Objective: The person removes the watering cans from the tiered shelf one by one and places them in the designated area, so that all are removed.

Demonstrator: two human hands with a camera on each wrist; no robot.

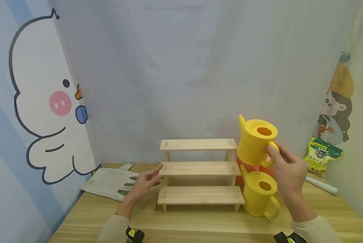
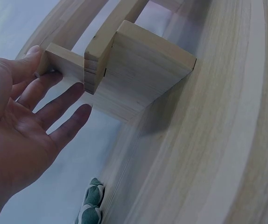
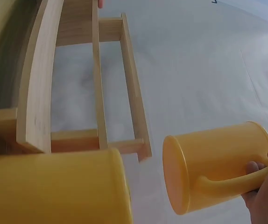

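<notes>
My right hand (image 1: 290,172) grips the handle of a yellow watering can (image 1: 254,145), held upright in the air at the right end of the wooden three-step stand (image 1: 199,168). In the right wrist view, the raised can (image 3: 218,163) shows its base and handle. A second yellow watering can (image 1: 257,194) stands on the table below it, beside the stand's bottom step. At the left end of the middle step is my left hand (image 1: 145,182). The left wrist view shows this hand (image 2: 31,116) pinching the board's end between thumb and forefinger, its other fingers spread underneath.
Orange-red objects (image 1: 240,168) stand behind the yellow cans, mostly hidden. Pale work gloves (image 1: 105,182) with green-marked fingers lie left of the stand. At the right are a green and yellow packet (image 1: 322,155) and a white rod (image 1: 321,185). A curtain (image 1: 184,84) hangs behind the table.
</notes>
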